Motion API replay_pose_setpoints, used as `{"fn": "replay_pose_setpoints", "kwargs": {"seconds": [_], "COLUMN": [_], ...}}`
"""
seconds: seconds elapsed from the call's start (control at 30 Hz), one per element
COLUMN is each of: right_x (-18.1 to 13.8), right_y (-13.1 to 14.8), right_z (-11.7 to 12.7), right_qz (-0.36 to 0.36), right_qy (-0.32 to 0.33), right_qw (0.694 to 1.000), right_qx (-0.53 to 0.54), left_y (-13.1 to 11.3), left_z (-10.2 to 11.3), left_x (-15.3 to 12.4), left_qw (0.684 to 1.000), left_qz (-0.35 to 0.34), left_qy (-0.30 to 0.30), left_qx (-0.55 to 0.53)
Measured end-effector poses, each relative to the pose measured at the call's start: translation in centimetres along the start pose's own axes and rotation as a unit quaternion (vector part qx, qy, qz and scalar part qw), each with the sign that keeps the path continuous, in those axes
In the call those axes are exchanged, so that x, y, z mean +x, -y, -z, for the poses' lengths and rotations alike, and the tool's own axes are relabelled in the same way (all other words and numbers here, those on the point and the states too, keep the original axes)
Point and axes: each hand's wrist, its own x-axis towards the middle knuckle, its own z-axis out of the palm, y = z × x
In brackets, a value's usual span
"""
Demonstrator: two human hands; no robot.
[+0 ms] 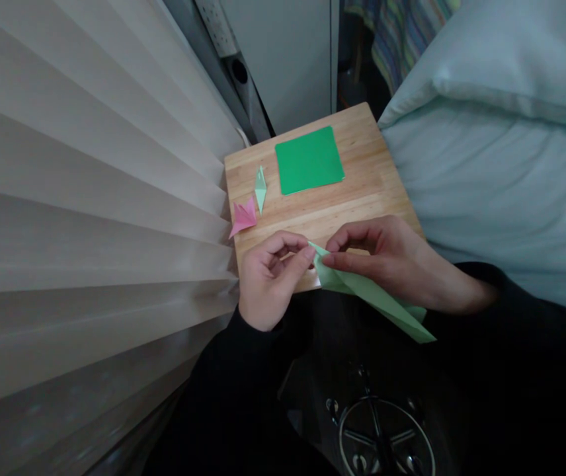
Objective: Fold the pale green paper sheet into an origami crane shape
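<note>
A light green sheet of origami paper (372, 291), partly folded, is held up over the near edge of the small wooden table (362, 201). My left hand (273, 274) pinches its upper left corner between thumb and fingers. Close beside it, my right hand (387, 258) grips the same paper near that corner, thumb and forefinger together. The rest of the sheet slants down to the right, below my right hand. Beyond my hands lie a pink folded paper piece (244, 216), a small pale green folded piece (260, 189) and a stack of bright green paper (309, 160).
A pleated pale curtain (94, 218) fills the left side and touches the table's left edge. To the right is a bed with light blue bedding (501, 178). A white panel (283, 59) stands behind the table. Below is a wheeled chair base (386, 436).
</note>
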Motion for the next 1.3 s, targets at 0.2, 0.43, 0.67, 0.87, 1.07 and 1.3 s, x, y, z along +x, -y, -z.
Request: {"fn": "replay_pose_setpoints", "kwargs": {"seconds": [0.2, 0.43, 0.67, 0.87, 1.07, 1.3], "right_x": [0.03, -0.04, -0.03, -0.23, -0.27, -0.27], "right_y": [-0.03, 0.00, 0.06, -0.06, -0.32, -0.22], "right_z": [-0.12, -0.14, -0.18, -0.32, -0.28, -0.22], "right_qz": [-0.005, -0.006, 0.003, 0.019, 0.021, 0.027], "right_qy": [0.011, 0.027, 0.010, 0.012, 0.011, 0.008], "right_qw": [1.000, 1.000, 1.000, 1.000, 0.999, 0.999], "right_qx": [0.008, 0.014, -0.004, -0.017, -0.026, -0.045], "left_y": [0.23, 0.06, 0.21, 0.28, 0.30, 0.39], "left_z": [-0.24, 0.05, -0.14, -0.50, -0.52, -0.54], "left_x": [0.00, 0.13, 0.04, -0.18, -0.25, -0.09], "left_qw": [0.997, 0.994, 0.997, 0.999, 0.997, 0.994], "left_qz": [0.037, 0.064, 0.048, 0.030, 0.055, 0.083], "left_qy": [0.014, 0.028, 0.007, -0.025, 0.002, 0.004], "left_qx": [-0.066, -0.083, -0.067, -0.034, -0.058, -0.075]}}
